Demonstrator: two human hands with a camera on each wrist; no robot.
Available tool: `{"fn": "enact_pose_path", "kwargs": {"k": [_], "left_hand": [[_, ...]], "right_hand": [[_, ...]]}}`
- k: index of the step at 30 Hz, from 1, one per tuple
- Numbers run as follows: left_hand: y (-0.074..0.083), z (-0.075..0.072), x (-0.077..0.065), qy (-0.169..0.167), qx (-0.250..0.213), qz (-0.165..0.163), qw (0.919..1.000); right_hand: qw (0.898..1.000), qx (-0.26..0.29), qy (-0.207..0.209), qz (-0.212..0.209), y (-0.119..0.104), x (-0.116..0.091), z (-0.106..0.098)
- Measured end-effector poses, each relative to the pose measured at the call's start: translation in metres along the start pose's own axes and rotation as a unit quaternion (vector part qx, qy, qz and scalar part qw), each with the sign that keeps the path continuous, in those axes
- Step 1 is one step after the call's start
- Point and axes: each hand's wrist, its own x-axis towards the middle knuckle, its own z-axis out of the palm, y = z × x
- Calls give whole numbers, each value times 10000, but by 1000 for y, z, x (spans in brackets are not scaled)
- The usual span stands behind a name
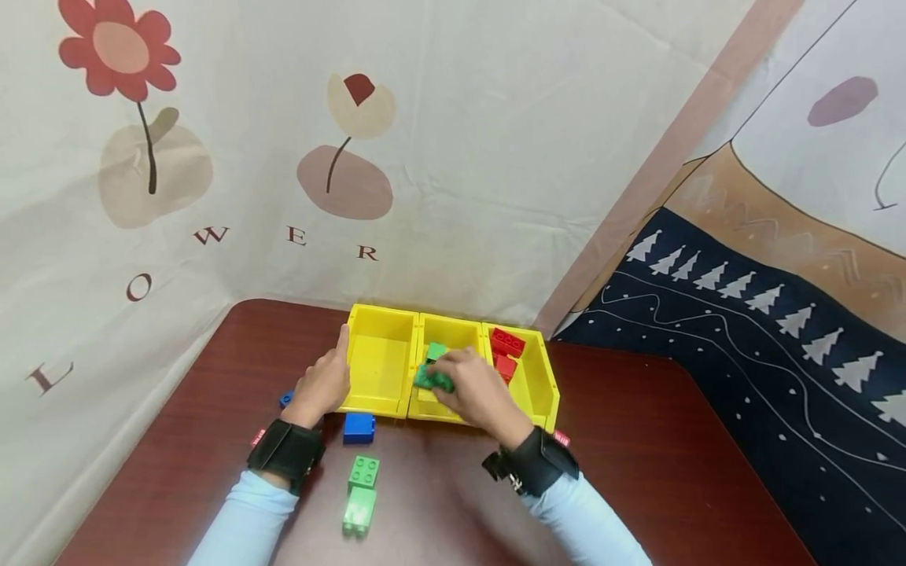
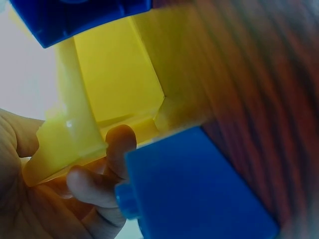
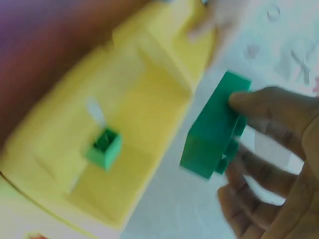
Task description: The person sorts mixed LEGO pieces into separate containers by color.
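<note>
My right hand (image 1: 477, 391) pinches a green toy brick (image 3: 212, 132) over the middle compartment of a yellow three-part box (image 1: 382, 363). Another green brick (image 3: 105, 149) lies inside that compartment. With my left hand (image 1: 324, 387) I hold the box's left end; in the left wrist view its wall sits between thumb and fingers. A blue brick (image 1: 359, 428) stands on the table in front of the box, close to the left fingers. A second blue brick (image 1: 286, 398) is partly hidden beside the left hand.
Two green bricks (image 1: 359, 509) lie on the brown table (image 1: 637, 472) nearer to me. Red bricks (image 1: 507, 343) rest in the box's right compartment. A printed cloth (image 1: 481, 196) hangs behind the table.
</note>
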Motion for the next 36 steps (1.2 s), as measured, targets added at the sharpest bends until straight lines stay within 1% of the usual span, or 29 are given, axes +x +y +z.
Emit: {"fn": "enact_pose_path", "kwargs": {"k": [2, 6, 10, 13, 18, 21, 26, 30, 33, 36], "left_hand": [[-1, 0, 1, 18, -3, 32, 10000], [-1, 3, 1, 55, -23, 51, 10000], [-2, 6, -1, 1, -31, 22, 10000], [-2, 7, -1, -19, -30, 26, 10000], [-1, 5, 0, 66, 2, 20, 10000], [-1, 3, 0, 84, 14, -3, 10000], [0, 2, -1, 64, 27, 34, 10000], [1, 0, -1, 114, 29, 54, 9999], [1, -1, -1, 110, 37, 13, 9999], [1, 0, -2, 36, 43, -40, 10000]], "right_hand": [[9986, 12, 131, 508, 8, 11, -5], [9899, -13, -69, 1417, 20, 33, -4], [9798, 77, -426, 1954, 28, 50, 8], [9739, 125, -597, 2187, 33, 58, 18], [9694, 108, -781, 2323, 39, 71, 31], [9693, 61, -818, 2319, 41, 78, 38], [9716, -222, -762, 2231, 43, 79, 48], [9721, -277, -640, 2241, 42, 79, 51], [9713, -339, -652, 2263, 41, 79, 52], [9699, -410, -708, 2293, 40, 79, 54]]}}
